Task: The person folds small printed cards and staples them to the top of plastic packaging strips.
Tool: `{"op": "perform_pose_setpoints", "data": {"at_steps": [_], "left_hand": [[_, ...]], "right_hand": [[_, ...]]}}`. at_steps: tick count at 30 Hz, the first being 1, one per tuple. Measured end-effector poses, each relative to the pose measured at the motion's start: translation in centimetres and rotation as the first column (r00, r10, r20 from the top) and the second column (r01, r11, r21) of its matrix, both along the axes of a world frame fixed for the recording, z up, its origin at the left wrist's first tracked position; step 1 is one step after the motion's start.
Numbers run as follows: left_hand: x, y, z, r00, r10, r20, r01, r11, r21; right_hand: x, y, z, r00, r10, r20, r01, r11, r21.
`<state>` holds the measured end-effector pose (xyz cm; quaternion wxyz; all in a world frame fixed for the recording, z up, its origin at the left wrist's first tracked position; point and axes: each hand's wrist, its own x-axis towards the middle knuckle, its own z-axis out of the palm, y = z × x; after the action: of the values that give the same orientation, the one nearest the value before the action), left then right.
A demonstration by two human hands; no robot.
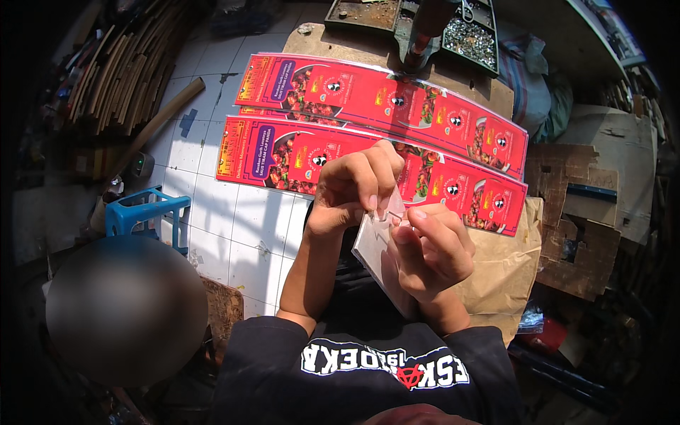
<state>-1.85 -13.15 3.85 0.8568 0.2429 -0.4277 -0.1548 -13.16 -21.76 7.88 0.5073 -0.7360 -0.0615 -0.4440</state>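
Close to my chest, tilted above the red sheets, is a thin pale pink board. My left hand has its fingers curled nearly closed on the board's upper edge, thumb against forefinger; my right hand is beside it, fingers drawn into a pinch on the same edge, though whether a small scrap sits between those tips is too fine to tell. Beyond, the sheets lie in overlapping rows, and past them the wooden tabletop carries two dark shallow trays, one on either side of a thick post. The left tray holds a scatter of brown, rusty-looking bits; the right tray is heaped with small shiny silver pieces, a looped metal thing at its far end. Just right of that slumps a striped sack, its contents hidden. Brown paper spreads under the sheets' right end.
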Motion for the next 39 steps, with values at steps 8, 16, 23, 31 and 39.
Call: {"op": "perform_pose_setpoints", "data": {"at_steps": [8,16,23,31,39], "left_hand": [[0.2,0.1,0.1,1.0,-0.009,0.003,0.009,1.0,0.009],[-0.3,-0.1,0.3,0.999,0.013,-0.047,-0.013,1.0,0.003],[1.0,1.5,0.0,0.99,0.071,0.121,-0.085,0.99,0.109],[1.4,3.9,1.1,0.937,0.349,0.022,-0.331,0.864,0.379],[1.0,3.2,1.8,0.819,0.573,-0.008,-0.422,0.613,0.668]], "right_hand": [[0.1,0.0,-0.1,1.0,-0.009,-0.027,0.009,1.0,-0.018],[0.2,-0.1,-0.1,1.0,-0.007,-0.011,0.007,0.998,-0.062],[-0.5,-2.2,-0.1,0.991,0.037,-0.127,-0.026,0.996,0.089],[-4.7,-9.2,0.8,0.797,0.513,-0.321,-0.262,0.771,0.581],[-6.7,-10.4,-0.4,0.621,0.452,-0.64,-0.397,0.886,0.24]]}}
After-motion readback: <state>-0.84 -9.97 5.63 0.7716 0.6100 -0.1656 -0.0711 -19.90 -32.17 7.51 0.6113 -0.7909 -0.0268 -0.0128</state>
